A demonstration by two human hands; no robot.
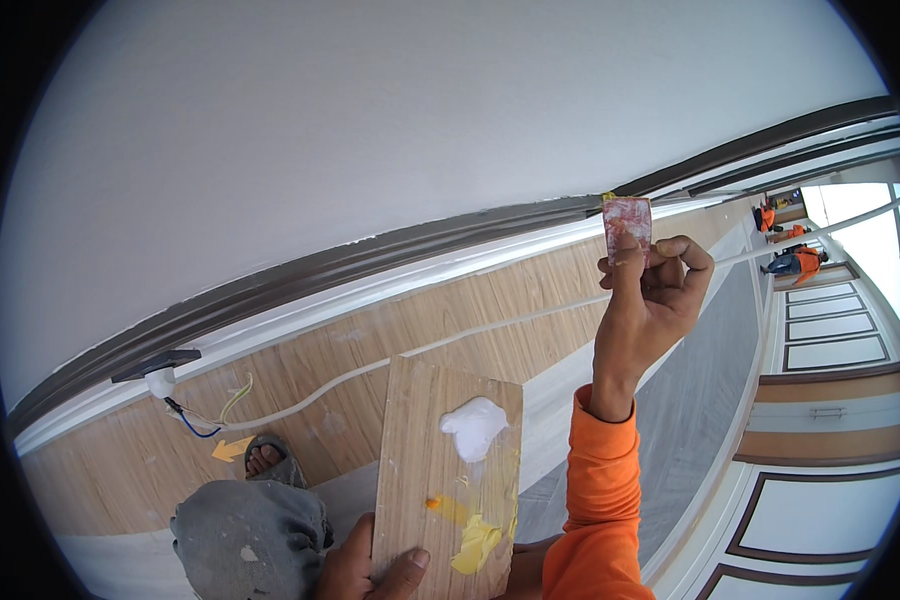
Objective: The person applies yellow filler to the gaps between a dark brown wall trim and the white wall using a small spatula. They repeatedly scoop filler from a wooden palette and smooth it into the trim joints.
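Wooden board (410,460) bears white and yellow paste (474,428); red scraper (627,212) is white-smeared.

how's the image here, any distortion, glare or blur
In the head view, the dark trim bows and the rim falls to black; the far-right patch is blown out white; the distant people look small and soft; the card and board look fairly crisp, the wall lit without hard shadows.

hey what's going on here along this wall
The right hand pinches a small smeared red scraper up at the dark trim; contact is hard to tell. The left hand holds a wooden board carrying white paste and yellow paste. Other people are farther back.
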